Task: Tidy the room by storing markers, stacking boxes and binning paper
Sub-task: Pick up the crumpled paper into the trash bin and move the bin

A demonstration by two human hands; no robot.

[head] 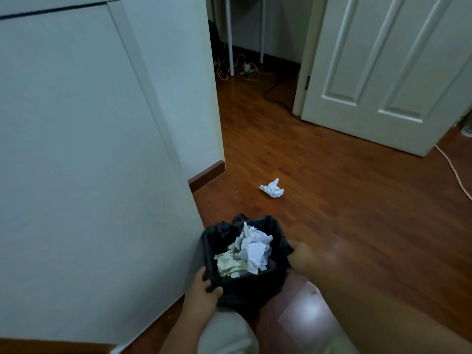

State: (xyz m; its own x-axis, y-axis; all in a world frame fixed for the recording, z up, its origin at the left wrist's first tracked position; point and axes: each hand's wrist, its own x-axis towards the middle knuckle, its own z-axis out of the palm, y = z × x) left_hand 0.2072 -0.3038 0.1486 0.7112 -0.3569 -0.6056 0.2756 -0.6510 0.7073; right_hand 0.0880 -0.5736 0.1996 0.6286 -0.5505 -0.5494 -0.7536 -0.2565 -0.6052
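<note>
- A small bin point(245, 279) lined with a black bag point(217, 236) stands on the wooden floor point(357, 213), just beside a white cabinet point(76, 149), between the two hands.
- Crumpled paper point(249, 251) fills the bin, white lined sheets to the right and a yellowish wad to the left.
- One more crumpled paper ball point(272, 188) lies on the floor beyond the bin, well apart from both hands.
- The left hand point(204, 286) grips the bin's near-left rim, fingers curled over the bag.
- The right hand point(301, 256) holds the right rim, fingers wrapped round the edge.
- A white door point(383, 72) stands open at the far right.
</note>
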